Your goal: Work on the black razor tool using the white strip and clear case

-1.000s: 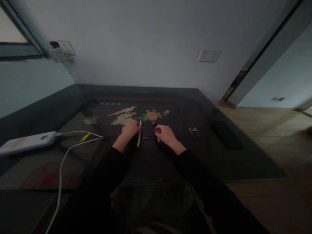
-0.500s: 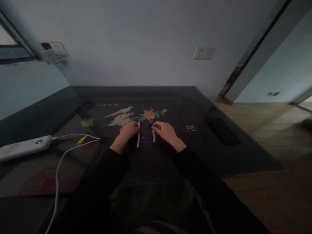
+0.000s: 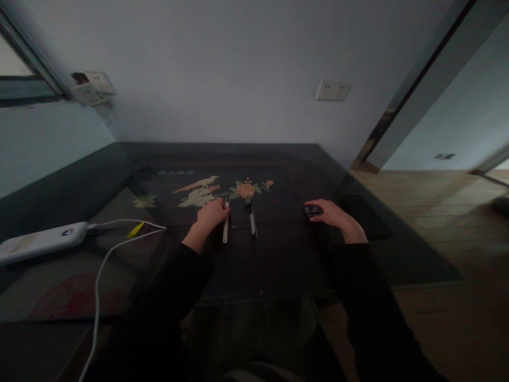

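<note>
Two slim white and dark sticks [image 3: 238,225] lie side by side on the dark glass surface [image 3: 278,260], the left hand [image 3: 212,215] pinching the left one while the right hand [image 3: 332,215] closes loosely over a small dark ridged piece [image 3: 313,211], which it probably has to grip and lift next.

We see a dark table [image 3: 278,265] whose top looks like smooth, glossy glass, with faint reflections across it, laid over a lacquer-like panel inlaid with a pale bird and flower design [image 3: 222,191] (the inlay reads matt against the sheen). The white tool [image 3: 225,228] by the left hand [image 3: 210,216] looks like smooth plastic, and the second tool [image 3: 252,223] beside it has a shinier, metal-like gleam. The small pack [image 3: 312,210] under the right hand [image 3: 332,215] appears glossy. The power bank [image 3: 42,241] and cable [image 3: 103,265] look like smooth white plastic; the sleeves look like matt black cloth; the floor [image 3: 437,212] looks like wood.
</note>
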Demonstrator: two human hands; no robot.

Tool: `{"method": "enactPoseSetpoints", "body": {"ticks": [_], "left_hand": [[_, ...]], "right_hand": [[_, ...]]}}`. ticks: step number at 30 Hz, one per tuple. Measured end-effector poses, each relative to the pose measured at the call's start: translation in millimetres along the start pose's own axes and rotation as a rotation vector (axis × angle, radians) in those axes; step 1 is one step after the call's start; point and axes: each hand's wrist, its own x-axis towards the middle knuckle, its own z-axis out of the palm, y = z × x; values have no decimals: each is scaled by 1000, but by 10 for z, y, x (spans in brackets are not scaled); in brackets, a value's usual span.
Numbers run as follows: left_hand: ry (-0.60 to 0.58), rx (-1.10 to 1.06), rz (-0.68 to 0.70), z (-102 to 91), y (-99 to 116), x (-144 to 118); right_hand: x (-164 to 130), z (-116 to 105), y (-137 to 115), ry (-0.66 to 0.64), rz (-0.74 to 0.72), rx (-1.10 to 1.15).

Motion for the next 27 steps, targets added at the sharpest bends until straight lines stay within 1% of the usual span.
{"method": "enactPoseSetpoints", "body": {"ticks": [2, 4, 10, 13, 16, 21, 25, 27], "left_hand": [[11, -4, -7, -3, 10, -12], [19, -7, -10, -6, 20, -20], [33, -7, 4, -19, 60, -53], [41, -1, 21, -18, 95, -93], [46, 6, 40, -5, 121, -126], [47, 11, 48, 12, 129, -135], [34, 8, 42, -9, 143, -144], [37, 7, 38, -34, 155, -157]], "right_hand": [[33, 60, -48, 0, -25, -12], [82, 132, -154, -2, -71, -11], [172, 355, -609, -11, -248, 27], [176, 421, -778, -19, -300, 44], [176, 452, -865, -23, -314, 52], [174, 471, -912, -33, -304, 66], [131, 424, -978, -41, -271, 41], [82, 380, -1064, -1, -256, -3]]}}
